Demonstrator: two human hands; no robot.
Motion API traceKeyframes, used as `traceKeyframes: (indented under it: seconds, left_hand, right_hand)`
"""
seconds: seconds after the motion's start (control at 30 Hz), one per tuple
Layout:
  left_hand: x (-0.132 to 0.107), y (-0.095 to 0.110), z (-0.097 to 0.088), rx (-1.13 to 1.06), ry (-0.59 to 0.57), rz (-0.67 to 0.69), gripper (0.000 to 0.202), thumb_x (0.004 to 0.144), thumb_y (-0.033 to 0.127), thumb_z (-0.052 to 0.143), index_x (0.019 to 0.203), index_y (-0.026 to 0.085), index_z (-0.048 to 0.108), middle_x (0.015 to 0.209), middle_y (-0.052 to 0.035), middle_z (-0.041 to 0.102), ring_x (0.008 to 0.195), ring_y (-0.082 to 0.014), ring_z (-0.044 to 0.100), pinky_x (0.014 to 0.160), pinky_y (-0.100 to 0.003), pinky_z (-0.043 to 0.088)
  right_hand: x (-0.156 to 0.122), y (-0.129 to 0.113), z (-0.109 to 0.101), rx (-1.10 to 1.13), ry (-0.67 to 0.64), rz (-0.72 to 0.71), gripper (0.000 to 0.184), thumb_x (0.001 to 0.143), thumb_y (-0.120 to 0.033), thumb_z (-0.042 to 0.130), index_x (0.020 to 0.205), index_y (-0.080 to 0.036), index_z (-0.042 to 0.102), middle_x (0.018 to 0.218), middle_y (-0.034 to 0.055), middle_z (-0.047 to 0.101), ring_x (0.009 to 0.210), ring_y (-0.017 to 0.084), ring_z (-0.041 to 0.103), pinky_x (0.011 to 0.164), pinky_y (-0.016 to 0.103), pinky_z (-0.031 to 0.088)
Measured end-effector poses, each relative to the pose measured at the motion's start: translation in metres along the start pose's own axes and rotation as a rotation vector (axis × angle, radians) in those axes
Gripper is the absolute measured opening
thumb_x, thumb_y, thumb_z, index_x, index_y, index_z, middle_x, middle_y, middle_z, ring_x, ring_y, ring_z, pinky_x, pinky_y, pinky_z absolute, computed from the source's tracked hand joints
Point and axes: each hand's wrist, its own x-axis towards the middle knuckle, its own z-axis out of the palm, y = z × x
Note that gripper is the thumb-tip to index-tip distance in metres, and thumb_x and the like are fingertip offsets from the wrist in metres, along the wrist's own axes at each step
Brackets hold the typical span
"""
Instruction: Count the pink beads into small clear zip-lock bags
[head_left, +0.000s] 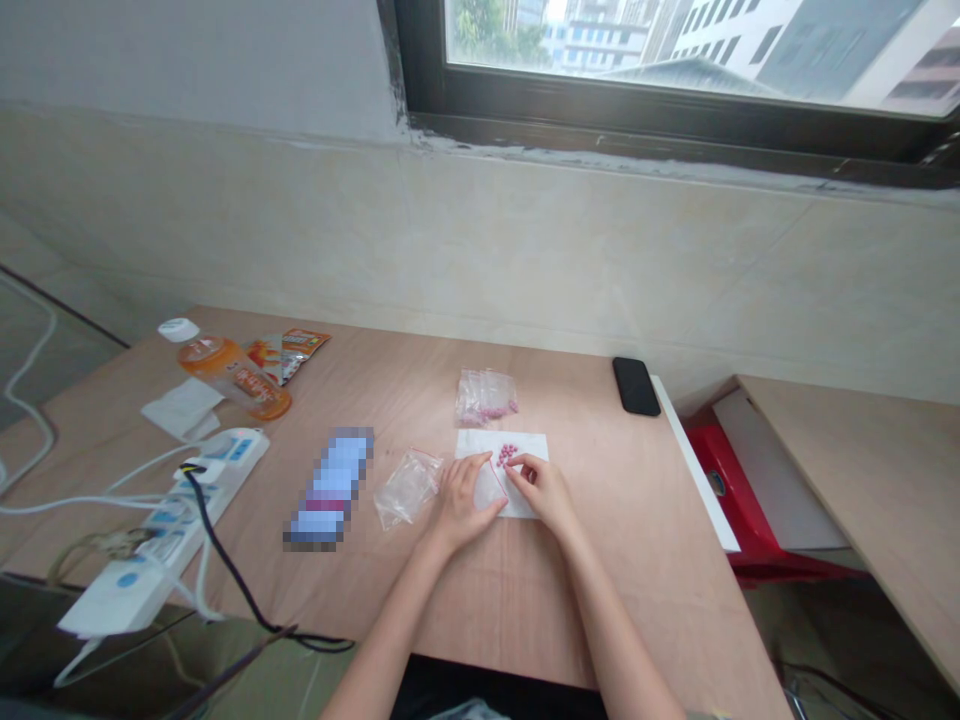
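A small clear zip bag [489,486] with a red line along its mouth lies on a white sheet of paper [534,446]. My left hand [459,500] holds this bag, thumb and fingers at opposite ends of its mouth. Just beyond the bag's mouth, a little pile of pink beads [508,453] rests on the paper. My right hand [541,487] is at the near edge of the pile, thumb and index finger pinched on what looks like a pink bead. Left of my left hand are more clear zip bags [409,488]. Behind the paper lie bags with pink beads inside [487,397].
A blurred-out phone [331,490] lies to the left, near a white power strip [165,535] with cables. An orange drink bottle [232,375] lies on its side by a tissue [182,408] and snack packet [300,350]. A black phone [636,386] is at the back right.
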Motion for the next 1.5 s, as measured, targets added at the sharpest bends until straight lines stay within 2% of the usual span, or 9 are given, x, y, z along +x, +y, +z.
traceKeyframes:
  seconds: [0.2,0.43,0.63,0.8,0.97,1.17,1.5]
  left_hand:
    - [0.000,0.001,0.000,0.016,0.033,-0.012,0.063,0.066,0.028,0.070,0.123,0.022,0.043,0.115,-0.0063,0.058,0.105,-0.0240,0.053,0.093,-0.041,0.039]
    - [0.001,0.003,-0.003,0.008,-0.005,-0.037,0.062,0.067,0.031,0.069,0.122,0.021,0.043,0.117,-0.0073,0.058,0.107,-0.0253,0.053,0.095,-0.043,0.037]
    - [0.001,0.003,-0.002,0.010,-0.008,-0.045,0.062,0.067,0.031,0.069,0.123,0.021,0.044,0.116,-0.0076,0.058,0.106,-0.0258,0.053,0.095,-0.044,0.036]
    - [0.000,0.001,-0.001,0.020,0.005,-0.025,0.063,0.067,0.030,0.069,0.123,0.021,0.043,0.117,-0.0069,0.058,0.106,-0.0239,0.053,0.096,-0.041,0.036]
    - [0.001,0.002,-0.002,0.027,-0.005,-0.026,0.063,0.068,0.031,0.069,0.124,0.021,0.043,0.116,-0.0070,0.058,0.106,-0.0242,0.053,0.096,-0.042,0.037]
    - [0.000,0.002,-0.003,0.030,-0.021,-0.031,0.063,0.068,0.032,0.068,0.125,0.021,0.043,0.118,-0.0074,0.057,0.108,-0.0249,0.052,0.096,-0.042,0.036]
    - [0.001,0.002,-0.001,0.020,0.001,-0.023,0.060,0.068,0.032,0.068,0.122,0.021,0.044,0.117,-0.0076,0.058,0.105,-0.0252,0.053,0.095,-0.043,0.037]
  right_hand:
    - [0.005,-0.010,0.004,0.059,-0.135,-0.064,0.023,0.082,-0.033,0.054,0.091,-0.019,0.069,0.070,0.0008,0.065,0.058,0.012,0.053,0.056,0.021,0.037]
    - [0.006,0.001,-0.002,-0.092,-0.012,0.005,0.023,0.081,-0.032,0.053,0.093,-0.021,0.068,0.071,0.0012,0.066,0.060,0.013,0.056,0.058,0.022,0.038]
    - [0.005,-0.003,0.002,-0.187,-0.001,-0.017,0.020,0.080,-0.029,0.052,0.090,-0.022,0.068,0.072,0.0005,0.066,0.062,0.014,0.057,0.059,0.022,0.036]
    - [0.004,-0.004,0.003,-0.196,0.008,-0.027,0.020,0.081,-0.025,0.049,0.089,-0.022,0.067,0.077,0.0009,0.067,0.063,0.013,0.057,0.058,0.021,0.035]
    - [0.001,-0.001,0.002,-0.196,0.014,-0.007,0.019,0.082,-0.028,0.049,0.088,-0.022,0.066,0.070,-0.0002,0.065,0.058,0.012,0.055,0.055,0.020,0.033]
    - [0.000,0.000,0.004,-0.209,0.021,-0.020,0.019,0.081,-0.028,0.050,0.091,-0.021,0.065,0.075,0.0012,0.066,0.060,0.013,0.056,0.056,0.021,0.034]
    - [0.003,-0.003,0.005,-0.101,0.037,0.009,0.019,0.081,-0.032,0.050,0.086,-0.020,0.064,0.062,-0.0005,0.061,0.055,0.013,0.054,0.054,0.020,0.035]
